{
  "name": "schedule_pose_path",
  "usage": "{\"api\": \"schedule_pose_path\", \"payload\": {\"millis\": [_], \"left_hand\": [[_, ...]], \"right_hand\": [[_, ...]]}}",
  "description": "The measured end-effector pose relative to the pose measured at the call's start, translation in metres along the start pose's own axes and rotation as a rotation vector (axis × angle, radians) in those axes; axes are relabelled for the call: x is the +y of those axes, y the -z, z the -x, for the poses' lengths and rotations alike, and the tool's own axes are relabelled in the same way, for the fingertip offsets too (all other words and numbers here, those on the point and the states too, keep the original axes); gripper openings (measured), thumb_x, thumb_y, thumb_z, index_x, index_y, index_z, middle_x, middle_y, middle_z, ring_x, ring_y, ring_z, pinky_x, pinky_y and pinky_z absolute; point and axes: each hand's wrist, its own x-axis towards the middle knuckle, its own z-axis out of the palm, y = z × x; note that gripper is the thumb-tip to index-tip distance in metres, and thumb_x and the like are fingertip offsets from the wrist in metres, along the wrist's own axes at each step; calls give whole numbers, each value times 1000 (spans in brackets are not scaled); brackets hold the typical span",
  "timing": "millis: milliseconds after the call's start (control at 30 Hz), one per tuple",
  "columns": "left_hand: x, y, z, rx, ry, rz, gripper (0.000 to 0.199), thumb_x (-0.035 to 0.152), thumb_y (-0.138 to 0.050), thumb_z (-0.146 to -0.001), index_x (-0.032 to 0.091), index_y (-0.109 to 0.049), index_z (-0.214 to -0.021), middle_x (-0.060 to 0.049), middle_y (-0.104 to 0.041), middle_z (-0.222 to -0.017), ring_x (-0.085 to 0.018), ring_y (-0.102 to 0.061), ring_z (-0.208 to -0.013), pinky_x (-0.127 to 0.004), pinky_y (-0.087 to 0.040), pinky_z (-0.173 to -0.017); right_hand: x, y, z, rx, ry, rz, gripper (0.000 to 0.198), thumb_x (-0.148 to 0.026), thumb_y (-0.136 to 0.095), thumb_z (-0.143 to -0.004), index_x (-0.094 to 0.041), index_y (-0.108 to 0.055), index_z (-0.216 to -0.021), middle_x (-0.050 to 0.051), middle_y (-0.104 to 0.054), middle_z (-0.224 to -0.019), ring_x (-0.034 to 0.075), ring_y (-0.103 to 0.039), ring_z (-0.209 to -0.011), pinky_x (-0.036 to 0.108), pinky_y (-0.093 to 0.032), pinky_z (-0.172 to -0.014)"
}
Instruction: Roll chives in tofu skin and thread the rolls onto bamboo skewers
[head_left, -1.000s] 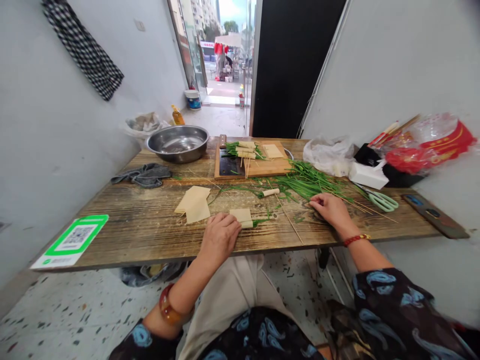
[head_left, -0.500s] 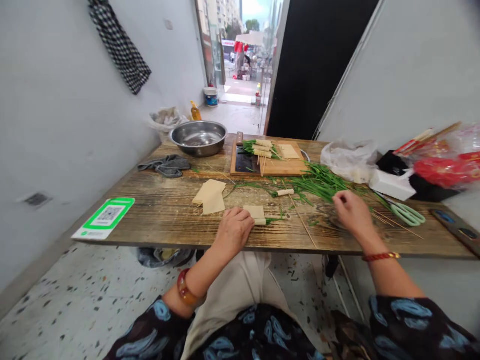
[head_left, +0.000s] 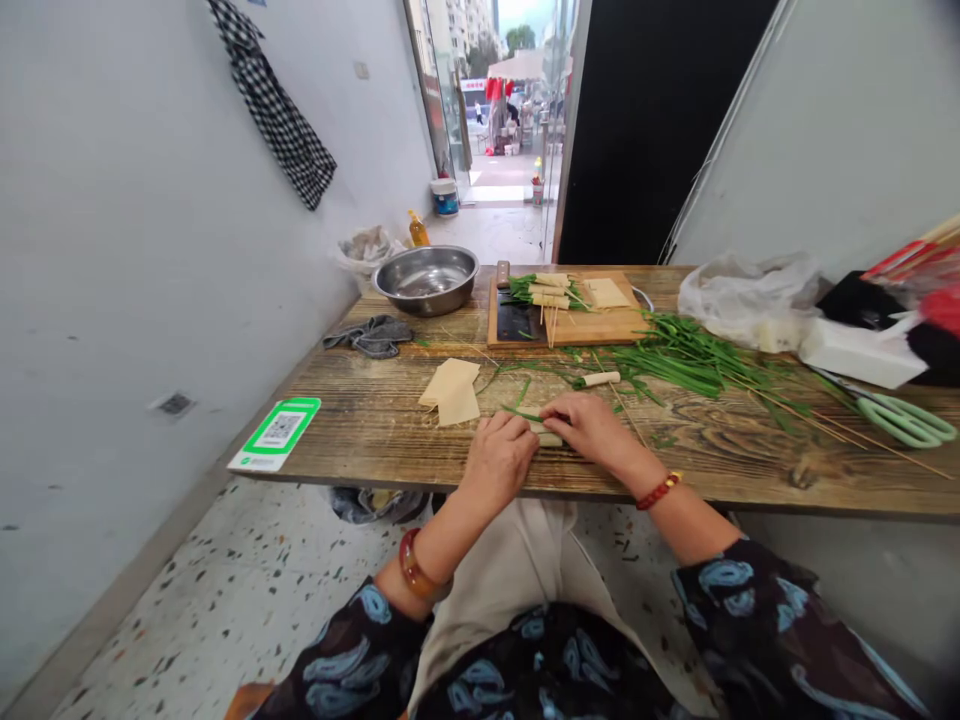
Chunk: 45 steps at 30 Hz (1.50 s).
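A pale tofu-skin sheet, partly rolled, lies near the table's front edge between my hands. My left hand has its fingers curled down on the roll's left end, hiding that part. From the other side, my right hand pinches green chive stems that lie across the sheet; its fingertips partly cover them. Just beyond is a finished-looking roll with green at its left end. Left of my hands rests a small stack of square tofu-skin sheets.
A cutting board holds a cleaver, skewered rolls and a sheet. Loose chives, scissors and thin skewers are to the right. A steel basin, grey cloth and QR card are to the left.
My right hand has moved left from the chive pile to the sheet beside my left hand, bringing green stems. My left hand stays at the roll. The view has shifted right.
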Motion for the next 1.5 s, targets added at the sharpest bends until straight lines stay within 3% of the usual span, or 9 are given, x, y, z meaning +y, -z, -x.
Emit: {"api": "schedule_pose_path", "payload": {"millis": [233,433,600,667,867,1067,1300,1500], "left_hand": [[0,-1,0,92,-13,57,17,22,-49,-91,20,-64,-83,-6,-59,-115,-23,-47,-108,-39,-38,-87],[-3,-6,0,10,-40,139,21,20,-43,-93,18,-62,-86,-6,-63,-87,-18,-52,-84,-35,-42,-78],[-4,-6,0,8,-63,186,21,17,-41,-93,17,-61,-86,-7,-62,-90,-17,-52,-83,-34,-43,-78],[-4,-6,-1,4,-70,185,22,17,-40,-93,17,-60,-86,-7,-63,-90,-17,-52,-83,-33,-43,-78],[-5,-6,0,-8,-59,178,22,19,-41,-94,17,-61,-87,-7,-63,-90,-17,-53,-84,-34,-43,-78],[-4,-7,1,26,-32,200,23,20,-41,-94,18,-62,-85,-7,-62,-91,-17,-54,-84,-33,-44,-78],[0,-1,1,5,-3,149,20,23,-42,-94,19,-61,-91,-6,-62,-87,-18,-52,-85,-34,-41,-77],[1,2,2,-6,-50,70,25,23,-40,-94,18,-61,-81,-6,-60,-83,-19,-48,-82,-34,-40,-77]], "right_hand": [[10,1,5,-67,33,-56,14,-18,-58,-85,-20,-72,-83,3,-68,-78,16,-61,-78,27,-43,-72],[15,5,9,-115,73,-135,21,-20,-52,-89,-22,-72,-88,4,-69,-84,17,-61,-84,30,-45,-78],[27,20,16,98,-141,-195,28,-21,-43,-91,-19,-69,-101,5,-69,-92,17,-62,-86,31,-46,-78],[25,22,19,116,-97,-154,27,-23,-44,-92,-20,-69,-100,5,-69,-95,18,-60,-90,32,-45,-82],[5,8,25,-19,66,76,22,-36,-57,-88,-22,-68,-101,6,-67,-97,21,-55,-92,34,-39,-81],[-6,-2,36,33,75,206,19,-32,-54,-91,-23,-71,-88,6,-64,-86,20,-51,-87,33,-36,-76],[-14,-1,40,85,68,210,20,-28,-52,-92,-21,-70,-88,6,-64,-87,20,-51,-87,33,-36,-75],[-16,-3,42,97,93,280,19,-28,-53,-92,-20,-69,-88,7,-66,-88,21,-51,-87,34,-35,-76]]}}
